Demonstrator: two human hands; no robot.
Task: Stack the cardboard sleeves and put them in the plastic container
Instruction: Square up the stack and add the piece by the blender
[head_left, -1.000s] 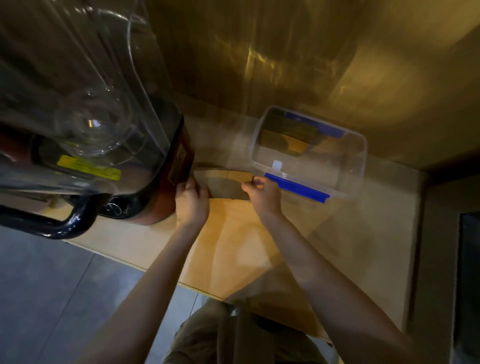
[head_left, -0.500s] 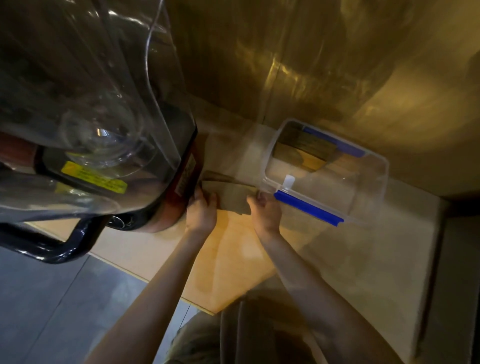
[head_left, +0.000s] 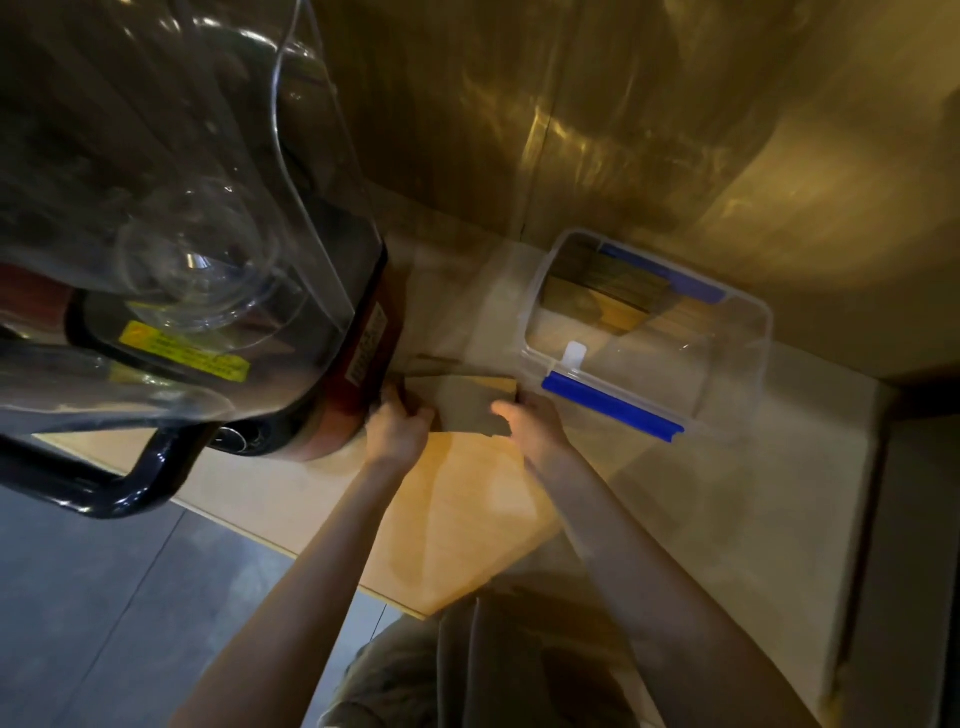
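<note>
A large blender (head_left: 197, 291) is seen just left of the left hand (head_left: 397, 428). A flat stack of cardboard sleeves (head_left: 467, 408) is gripped at its left edge by the left hand and at its right edge by the right hand (head_left: 532, 426), low over the bench (head_left: 727, 519). The open plastic container (head_left: 748, 364) lies just right of the right hand, with sleeves inside.
</note>
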